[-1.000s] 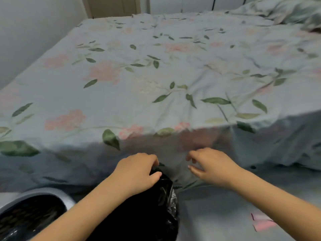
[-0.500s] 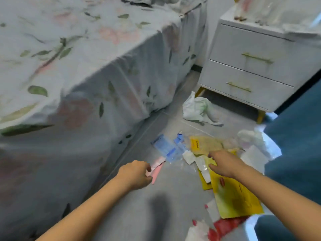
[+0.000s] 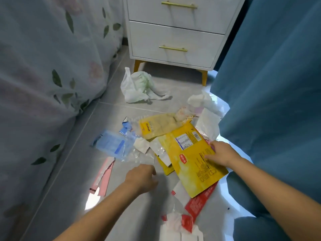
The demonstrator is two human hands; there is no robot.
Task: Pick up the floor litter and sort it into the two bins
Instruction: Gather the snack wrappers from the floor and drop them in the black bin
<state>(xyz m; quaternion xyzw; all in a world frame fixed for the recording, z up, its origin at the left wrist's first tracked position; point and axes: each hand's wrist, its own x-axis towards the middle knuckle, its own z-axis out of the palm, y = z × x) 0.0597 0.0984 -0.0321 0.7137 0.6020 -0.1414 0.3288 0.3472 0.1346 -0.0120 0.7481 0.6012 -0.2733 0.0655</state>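
Two hands down by floor (image 3: 132, 214) litter: right hand (image 3: 220, 154) flat on big yellow packet (image 3: 194, 164), left hand (image 3: 142, 178) loosely curled, empty. Slippery packet, easy to drop; bins out of sight.

Pretty narrow strip of grey tiled floor (image 3: 111, 171) here, kinda glossy with light bouncing off it. On the left a bed (image 3: 43, 75) draped in a pale leaf-and-flower sheet hangs right down. At the back sits a white nightstand (image 3: 175, 32) with gold handles and yellow legs. Teal curtain (image 3: 271, 84) fills the right side.
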